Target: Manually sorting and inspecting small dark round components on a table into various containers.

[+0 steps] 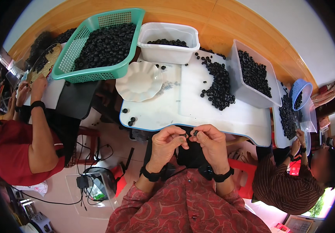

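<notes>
Black pieces [195, 133] pinched beside the desk [155, 116]
Left grip [168, 143] and right grip [211, 143] each hold one; a light pinch should suit.

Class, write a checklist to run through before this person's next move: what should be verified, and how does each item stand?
1. Left bare hand gripping a small round black piece: ok.
2. Right bare hand gripping another small black piece: ok.
3. Condition of both held pieces: cannot tell; small and partly hidden.
4. Loose black ring-shaped pieces gathered together on the blue-edged white table: not ok; strays lie toward its near left corner.
5. White scalloped plate facing up: ok.
</notes>
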The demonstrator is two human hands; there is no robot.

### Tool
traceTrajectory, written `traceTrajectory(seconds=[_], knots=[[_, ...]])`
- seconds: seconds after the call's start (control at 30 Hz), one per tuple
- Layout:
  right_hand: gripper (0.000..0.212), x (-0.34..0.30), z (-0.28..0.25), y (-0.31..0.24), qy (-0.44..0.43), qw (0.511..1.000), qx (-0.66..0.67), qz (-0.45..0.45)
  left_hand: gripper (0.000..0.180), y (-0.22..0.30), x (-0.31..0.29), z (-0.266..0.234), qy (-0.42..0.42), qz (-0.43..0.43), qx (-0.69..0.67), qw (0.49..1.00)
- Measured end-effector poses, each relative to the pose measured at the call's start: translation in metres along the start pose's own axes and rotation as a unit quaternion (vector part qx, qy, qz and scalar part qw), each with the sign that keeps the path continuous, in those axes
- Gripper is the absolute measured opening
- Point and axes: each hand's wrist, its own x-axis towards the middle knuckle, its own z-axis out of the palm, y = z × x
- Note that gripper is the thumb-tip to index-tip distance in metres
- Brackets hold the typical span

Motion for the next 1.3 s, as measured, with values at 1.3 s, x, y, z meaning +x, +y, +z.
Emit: traceTrajectory(seconds=[1.3], knots=[[0.009, 0.013, 0.008, 0.004, -0.001, 0.990, -0.137, -0.039, 0.023, 0.011, 0.005, 0.003, 0.015, -0.069, 0.074, 0.995]])
